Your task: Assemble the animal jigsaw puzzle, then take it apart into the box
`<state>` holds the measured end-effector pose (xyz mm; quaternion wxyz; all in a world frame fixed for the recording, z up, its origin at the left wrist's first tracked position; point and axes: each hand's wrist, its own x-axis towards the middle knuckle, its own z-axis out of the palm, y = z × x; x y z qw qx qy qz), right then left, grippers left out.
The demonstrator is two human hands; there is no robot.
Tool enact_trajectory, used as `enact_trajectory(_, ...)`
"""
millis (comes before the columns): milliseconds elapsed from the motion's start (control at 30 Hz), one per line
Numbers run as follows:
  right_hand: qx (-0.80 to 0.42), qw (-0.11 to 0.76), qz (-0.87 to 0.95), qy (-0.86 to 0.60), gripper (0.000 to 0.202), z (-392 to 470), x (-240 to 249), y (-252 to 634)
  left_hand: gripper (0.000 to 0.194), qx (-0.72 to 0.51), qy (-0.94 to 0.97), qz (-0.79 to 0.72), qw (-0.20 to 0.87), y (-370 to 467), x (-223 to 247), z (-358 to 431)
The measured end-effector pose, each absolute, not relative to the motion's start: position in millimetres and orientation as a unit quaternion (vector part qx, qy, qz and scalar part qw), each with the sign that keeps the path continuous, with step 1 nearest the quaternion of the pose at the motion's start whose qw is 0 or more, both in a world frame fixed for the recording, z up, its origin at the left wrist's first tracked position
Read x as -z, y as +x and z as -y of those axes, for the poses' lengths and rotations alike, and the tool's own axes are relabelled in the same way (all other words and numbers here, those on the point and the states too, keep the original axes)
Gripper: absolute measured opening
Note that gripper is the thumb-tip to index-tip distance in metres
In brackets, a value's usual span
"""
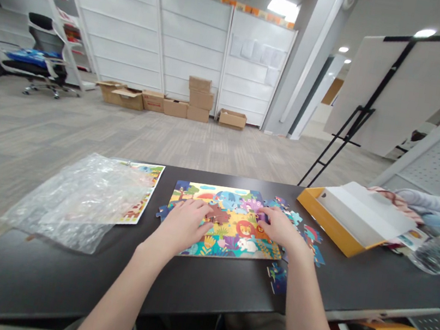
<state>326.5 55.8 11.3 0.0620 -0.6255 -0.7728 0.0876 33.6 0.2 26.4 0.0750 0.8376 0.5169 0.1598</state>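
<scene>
A colourful animal jigsaw puzzle (230, 233) lies on the dark table, showing an elephant, lions and a white rabbit. My left hand (186, 223) rests palm down over its left side, fingers stretched out and thumb apart. At the right side, my right hand (280, 228) has thumb and index finger curled round a small dark purple puzzle piece (264, 218) at the picture's surface. Loose puzzle pieces (311, 235) lie just beyond and beside my right hand. Another dark blue loose piece (277, 277) sits near my right wrist, and one more (162, 212) pokes out left of the puzzle.
Crumpled clear plastic wrap (79, 193) covers part of a printed picture sheet (144, 198) on the left. An orange box (325, 222) with a white flap stands right, near a clear plastic bottle (438, 253). Beyond the table are an easel board (405, 88) and cardboard boxes (174, 107).
</scene>
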Motion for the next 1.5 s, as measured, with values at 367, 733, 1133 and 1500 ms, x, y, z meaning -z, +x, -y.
enact_trajectory(367, -0.098, 0.113, 0.773, -0.617, 0.035, -52.2, -10.8, 325.2, 0.027, -0.15, 0.837, -0.522, 0.065, 30.0, -26.0, 1.0)
enact_trajectory(733, -0.031, 0.142, 0.588, -0.795, 0.033, -28.9, -26.1, 440.6, 0.025, -0.155, 0.835, -0.525, 0.056, 24.3, -23.4, 0.2)
enact_trajectory(1133, -0.127, 0.084, 0.66, -0.736, 0.012, -5.1, -32.5, 446.0, 0.024, -0.181, 0.836, -0.513, 0.066, 27.9, -13.1, -7.8)
enact_trajectory(1500, -0.185, 0.068, 0.651, -0.733, 0.026, 3.2, -27.9, 455.9, 0.029, -0.224, 0.84, -0.49, 0.058, 31.9, -12.9, -14.5)
